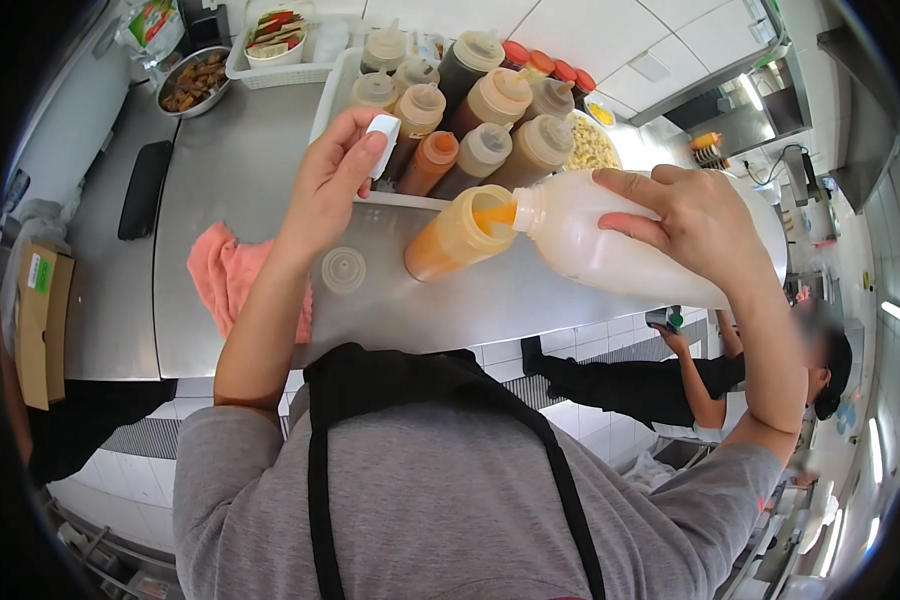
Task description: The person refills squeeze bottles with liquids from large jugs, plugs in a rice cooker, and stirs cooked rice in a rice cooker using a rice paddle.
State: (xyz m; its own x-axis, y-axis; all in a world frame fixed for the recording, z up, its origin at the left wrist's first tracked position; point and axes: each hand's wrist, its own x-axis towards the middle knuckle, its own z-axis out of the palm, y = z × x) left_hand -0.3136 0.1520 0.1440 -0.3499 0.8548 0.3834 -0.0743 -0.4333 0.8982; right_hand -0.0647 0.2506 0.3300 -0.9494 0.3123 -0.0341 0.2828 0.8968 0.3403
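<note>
My right hand (680, 215) grips a large white plastic jug (580, 240), tipped so its mouth points left. Orange sauce runs from the jug's mouth into an open squeeze bottle (445, 250), which stands on the steel counter with orange sauce inside. Pinched between the thumb and fingers of my left hand (335, 175) is a white cap (384, 146), held up to the left of the squeeze bottle. A clear round squeeze-bottle lid (344, 270) lies flat on the counter below my left hand. The jug's far end is partly hidden behind my right hand.
Behind the squeeze bottle, a white bin (335, 95) holds several filled sauce bottles. A pink cloth (225, 270), a black oblong object (145, 190) and a metal bowl of brown food (195, 82) are at left. A co-worker (650, 385) stands at right.
</note>
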